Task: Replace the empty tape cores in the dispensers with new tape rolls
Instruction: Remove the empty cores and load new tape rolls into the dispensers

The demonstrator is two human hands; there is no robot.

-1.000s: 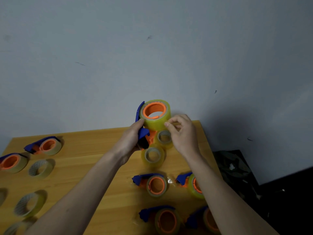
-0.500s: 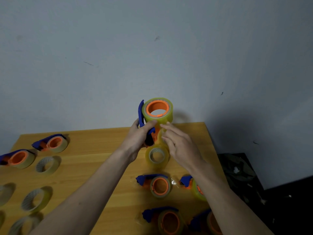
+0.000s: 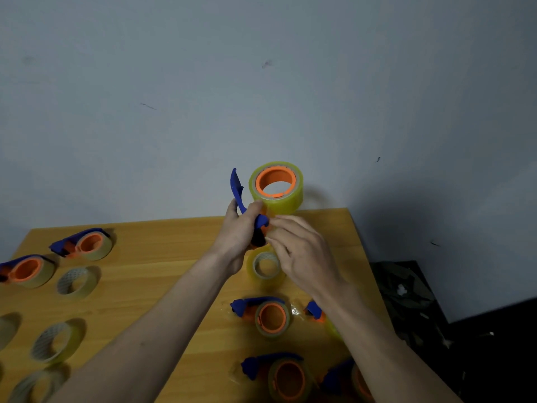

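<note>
My left hand (image 3: 239, 231) grips the blue handle of a tape dispenser (image 3: 241, 199) raised above the table's far edge. On its orange hub sits a full yellowish tape roll (image 3: 286, 196). The fingertips of my right hand (image 3: 299, 251) touch the dispenser's front just below the roll; I cannot tell whether they pinch the tape end. A loose new roll (image 3: 266, 267) stands on the wooden table (image 3: 162, 257) under my hands. Several loaded dispensers (image 3: 268, 315) lie at the near right.
At the left lie two dispensers (image 3: 87, 244) holding thin cores, and several empty cores (image 3: 76, 282) near them. A grey wall rises behind the table. Off the table's right edge is dark floor with a dark bag (image 3: 406, 292).
My right hand has dropped from the roll's side to the dispenser's front under the roll. The dispenser in my left hand has stayed raised, tilting slightly.
</note>
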